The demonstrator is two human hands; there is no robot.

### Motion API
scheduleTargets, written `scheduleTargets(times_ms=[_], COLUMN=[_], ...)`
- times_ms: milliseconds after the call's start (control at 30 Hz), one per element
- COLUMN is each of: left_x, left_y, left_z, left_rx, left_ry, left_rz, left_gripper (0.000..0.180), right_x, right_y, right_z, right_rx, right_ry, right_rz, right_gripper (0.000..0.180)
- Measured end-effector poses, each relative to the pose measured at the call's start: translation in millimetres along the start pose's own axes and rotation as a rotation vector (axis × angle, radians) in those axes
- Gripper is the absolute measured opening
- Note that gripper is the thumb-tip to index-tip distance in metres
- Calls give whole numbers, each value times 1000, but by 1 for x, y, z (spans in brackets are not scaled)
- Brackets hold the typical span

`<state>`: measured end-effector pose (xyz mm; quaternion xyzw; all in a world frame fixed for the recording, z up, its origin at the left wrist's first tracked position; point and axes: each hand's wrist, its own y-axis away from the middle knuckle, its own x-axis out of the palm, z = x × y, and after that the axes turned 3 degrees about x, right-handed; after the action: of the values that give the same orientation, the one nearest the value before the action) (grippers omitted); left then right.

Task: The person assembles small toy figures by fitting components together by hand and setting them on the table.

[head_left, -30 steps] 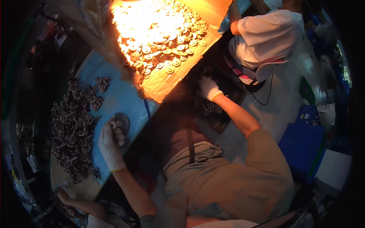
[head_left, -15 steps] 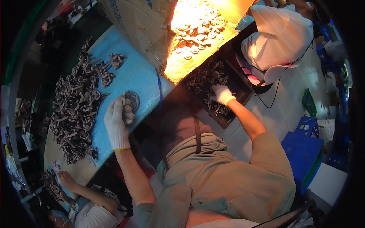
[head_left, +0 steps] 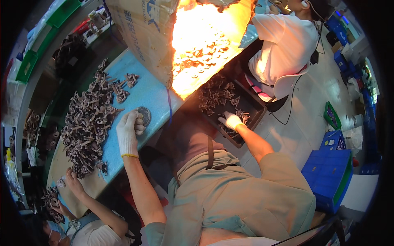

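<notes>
My left hand (head_left: 128, 133), in a white knit glove, rests at the edge of the blue-covered table with its fingers curled. It lies against a dark, speckled round disc (head_left: 145, 116); whatever the fingers may hold is hidden. Left of it spreads a large heap of small grey-brown branching pieces (head_left: 88, 127). My right hand (head_left: 232, 121), also gloved, reaches into a black tray (head_left: 257, 115), its fingers stretched out and slightly apart. Similar branching pieces (head_left: 217, 96) lie in that tray, mostly beyond this hand, with several right beside it.
A cardboard box (head_left: 143, 41) stands tilted on the table, its brightly lit inside holding small round pieces (head_left: 201, 57). One person (head_left: 283, 45) sits at the far right, another person (head_left: 100, 225) at the near left. Blue bins (head_left: 328, 172) stand on the floor at right.
The whole view has shifted slightly. My right hand has drawn back a little toward me within the tray, off the pieces it was among. My left hand stays by the disc.
</notes>
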<state>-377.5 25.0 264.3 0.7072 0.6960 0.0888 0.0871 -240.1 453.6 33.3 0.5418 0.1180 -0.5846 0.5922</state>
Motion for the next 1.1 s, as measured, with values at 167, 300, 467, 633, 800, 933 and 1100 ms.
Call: scheduleTargets(times_ms=[167, 300, 467, 633, 800, 933, 1100], left_x=[-3, -2, 2, -2, 2, 1, 6], left_y=[-2, 0, 1, 0, 2, 2, 4], left_z=[-1, 0, -1, 0, -6, -10, -14], left_rx=[7, 19, 13, 10, -19, -42, -50], left_ry=[-16, 11, 5, -44, -46, -60, -45], left_rz=[26, 26, 2, -7, 12, -7, -29], left_gripper=[32, 30, 30, 31, 34, 36, 37], right_x=[28, 28, 26, 18, 28, 30, 38], right_y=[16, 34, 51, 40, 16, 4, -12], right_z=[-7, -18, -48, -16, -15, -4, 8], right_rx=[96, 193, 144, 85, 102, 82, 84], right_ry=[-110, -102, -63, -106, -104, -90, -98], right_rz=[-197, -178, -122, -159, -147, -162, -189], right_gripper=[61, 58, 60, 58, 56, 55, 54])
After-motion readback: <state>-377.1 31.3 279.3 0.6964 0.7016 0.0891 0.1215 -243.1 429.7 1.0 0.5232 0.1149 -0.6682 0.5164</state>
